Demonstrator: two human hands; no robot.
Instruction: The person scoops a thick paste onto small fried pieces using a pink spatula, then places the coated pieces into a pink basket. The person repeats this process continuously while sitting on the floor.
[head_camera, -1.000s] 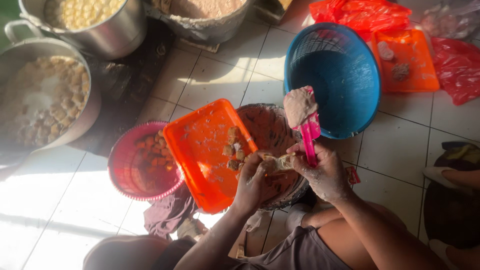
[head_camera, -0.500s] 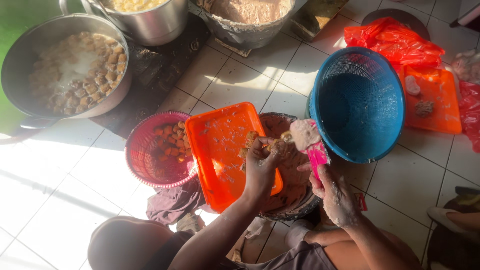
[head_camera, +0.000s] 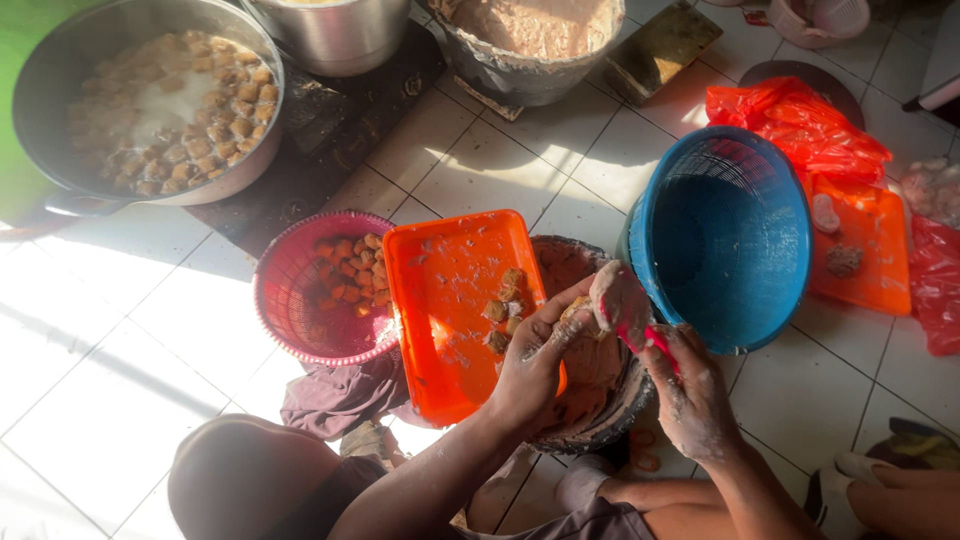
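The left hand (head_camera: 535, 365) closes around a small brown piece (head_camera: 575, 312) above the dark dough bowl (head_camera: 600, 420). The right hand (head_camera: 690, 395) grips a pink spatula (head_camera: 625, 305) with sticky paste. Beside lies a glossy orange tray (head_camera: 450, 310) on white floor tiles (head_camera: 120, 360).
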